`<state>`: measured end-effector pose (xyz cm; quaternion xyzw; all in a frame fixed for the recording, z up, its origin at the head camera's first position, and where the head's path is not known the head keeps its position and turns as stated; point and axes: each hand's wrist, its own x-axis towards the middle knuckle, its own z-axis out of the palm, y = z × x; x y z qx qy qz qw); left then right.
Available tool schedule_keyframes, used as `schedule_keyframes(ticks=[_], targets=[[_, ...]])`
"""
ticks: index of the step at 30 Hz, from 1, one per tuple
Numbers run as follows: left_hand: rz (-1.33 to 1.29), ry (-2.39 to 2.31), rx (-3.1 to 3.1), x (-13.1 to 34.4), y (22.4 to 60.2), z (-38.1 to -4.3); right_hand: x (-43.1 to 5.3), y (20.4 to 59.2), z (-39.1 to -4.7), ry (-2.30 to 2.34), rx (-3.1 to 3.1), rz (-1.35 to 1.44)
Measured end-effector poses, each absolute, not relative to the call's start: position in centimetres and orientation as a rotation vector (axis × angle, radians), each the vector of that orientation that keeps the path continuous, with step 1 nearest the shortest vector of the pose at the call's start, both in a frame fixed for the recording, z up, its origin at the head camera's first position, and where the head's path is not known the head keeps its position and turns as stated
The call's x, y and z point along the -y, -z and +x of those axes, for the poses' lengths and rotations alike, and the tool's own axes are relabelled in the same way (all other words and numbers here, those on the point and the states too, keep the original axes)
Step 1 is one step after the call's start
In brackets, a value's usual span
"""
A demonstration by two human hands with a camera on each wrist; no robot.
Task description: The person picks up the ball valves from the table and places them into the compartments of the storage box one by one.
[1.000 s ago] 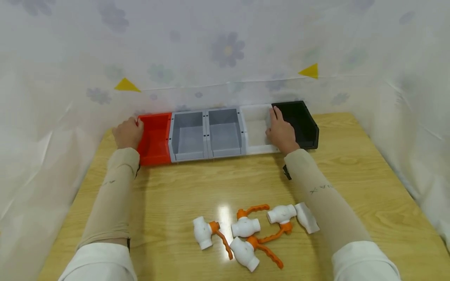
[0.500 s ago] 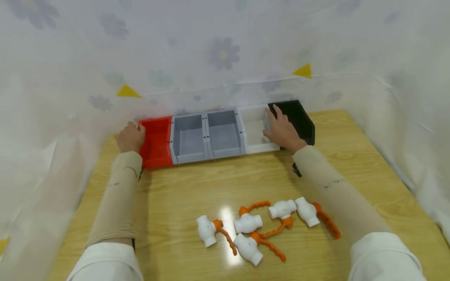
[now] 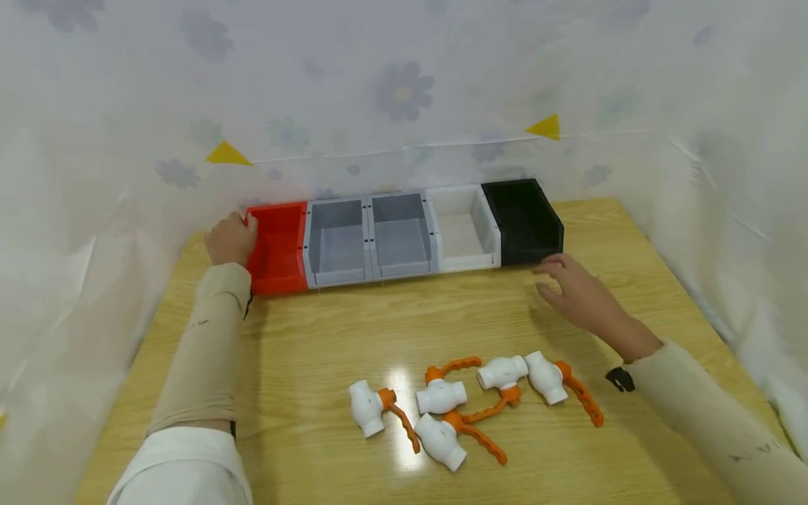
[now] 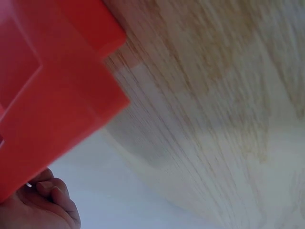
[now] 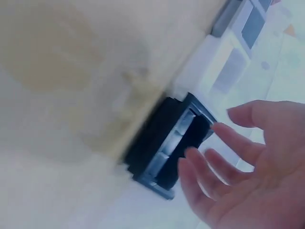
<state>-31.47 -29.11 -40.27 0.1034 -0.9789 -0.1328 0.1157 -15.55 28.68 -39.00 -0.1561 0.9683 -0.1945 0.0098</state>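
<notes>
My left hand [image 3: 230, 240] grips the left side wall of a red plastic storage bin [image 3: 278, 277] at the left end of a row of bins. In the left wrist view the fingers [image 4: 57, 193] curl beside the bin's edge. Away from the bins, my right hand [image 3: 583, 294] hovers in front of the black bin [image 3: 530, 255], its fingers loosely spread and holding nothing. The right wrist view shows the same hand [image 5: 257, 176] with bent, separated fingers near the black bin. Between the end bins stand two grey bins [image 3: 341, 259] and a white bin [image 3: 467, 261], side by side.
Several white ball valves [image 3: 440, 397] with orange lever handles lie grouped on the wooden table [image 3: 303, 351], nearer the body. A pale flowered sheet [image 3: 353, 84] hangs behind the bins and along both sides. Two yellow triangles [image 3: 545, 127] mark the back sheet.
My right hand has let go of the wall between the white and black bins and moved right and toward the body. The left hand stays at the red bin.
</notes>
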Motion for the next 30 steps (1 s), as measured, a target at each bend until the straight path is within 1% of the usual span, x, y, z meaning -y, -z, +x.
schedule_keyframes(ticks=[3, 6, 13, 21, 30], targets=[[0.295, 0.384, 2.866, 28.7, 40.3, -31.7, -30.3, 39.5, -12.4, 0.641, -2.92, -0.384], [0.301, 0.384, 2.852, 28.5, 40.5, -31.9, -31.3, 39.7, -10.0, 0.701, -2.8, -0.307], [0.346, 0.388, 2.872, 28.9, 40.6, -32.2, -31.9, 39.5, -6.5, 0.788, -2.623, -0.238], [0.342, 0.411, 2.888, 28.9, 40.4, -32.1, -31.7, 39.7, -4.6, 0.909, -2.44, -0.192], [0.338, 0.358, 2.916, 28.8, 40.2, -31.9, -31.2, 40.5, -4.2, 0.871, -2.51, -0.178]])
